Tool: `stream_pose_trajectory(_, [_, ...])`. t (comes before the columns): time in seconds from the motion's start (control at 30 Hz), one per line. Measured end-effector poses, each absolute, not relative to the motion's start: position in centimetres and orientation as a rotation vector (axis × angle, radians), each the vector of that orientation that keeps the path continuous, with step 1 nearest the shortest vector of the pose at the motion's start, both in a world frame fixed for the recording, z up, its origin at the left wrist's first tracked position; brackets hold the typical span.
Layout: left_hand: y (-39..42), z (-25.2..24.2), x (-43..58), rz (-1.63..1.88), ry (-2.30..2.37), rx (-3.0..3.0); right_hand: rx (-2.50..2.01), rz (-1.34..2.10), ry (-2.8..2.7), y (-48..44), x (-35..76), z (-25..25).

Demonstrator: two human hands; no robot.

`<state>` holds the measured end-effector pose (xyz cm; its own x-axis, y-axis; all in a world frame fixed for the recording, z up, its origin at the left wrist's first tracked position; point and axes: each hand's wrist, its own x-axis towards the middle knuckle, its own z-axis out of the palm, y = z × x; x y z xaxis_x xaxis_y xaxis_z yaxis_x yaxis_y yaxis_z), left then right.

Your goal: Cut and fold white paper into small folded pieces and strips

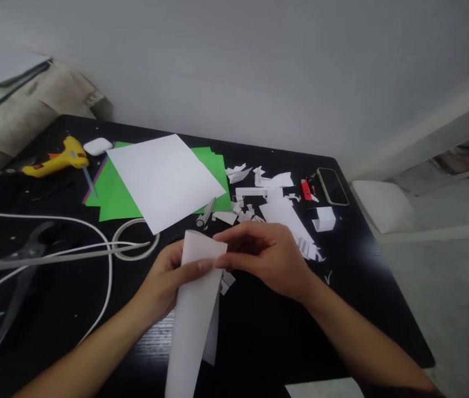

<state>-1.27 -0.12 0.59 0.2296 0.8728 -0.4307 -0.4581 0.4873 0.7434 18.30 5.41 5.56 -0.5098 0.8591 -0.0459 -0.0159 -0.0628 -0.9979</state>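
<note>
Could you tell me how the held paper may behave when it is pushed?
The paper is probably light, as it looks thin. Pushed, it may bend rather than stay stiff, since its top already curves round.

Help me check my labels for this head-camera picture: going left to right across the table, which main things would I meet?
Yellow glue gun → white held paper → right hand → phone.
</note>
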Motion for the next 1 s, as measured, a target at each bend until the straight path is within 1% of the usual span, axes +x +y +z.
stream_pose_trajectory(0.43, [0.13,1.00,-1.35,0.884,0.907,0.387,-0.873,1.640,-1.634,5.34,18.42,5.95])
stream_pose_trajectory(1.0, [0.06,1.07,-1.02,0.913,0.904,0.329,-0.841,1.666,-1.643,4.92,18.40,5.50])
